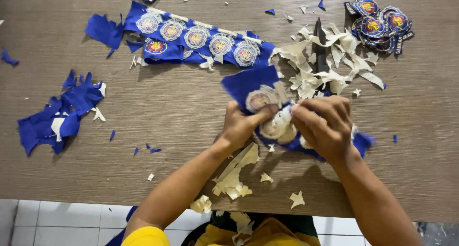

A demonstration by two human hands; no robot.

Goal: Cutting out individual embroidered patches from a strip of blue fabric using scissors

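The blue cloth (248, 85) with round badges lies at table centre, pinched by both hands; the left hand (239, 126) clamps its near edge, the right hand (322, 124) grips the pale backing at a badge; peeling goes best slowly, close to the seam; at 12 o'clock lie scissors (320, 47) among paper scraps (334, 64); at 1 o'clock, cut badges (380, 25); at 11, a badge strip (196, 38).

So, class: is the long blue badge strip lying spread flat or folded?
Spread flat: the long blue badge strip lies stretched across the table, round badges showing.
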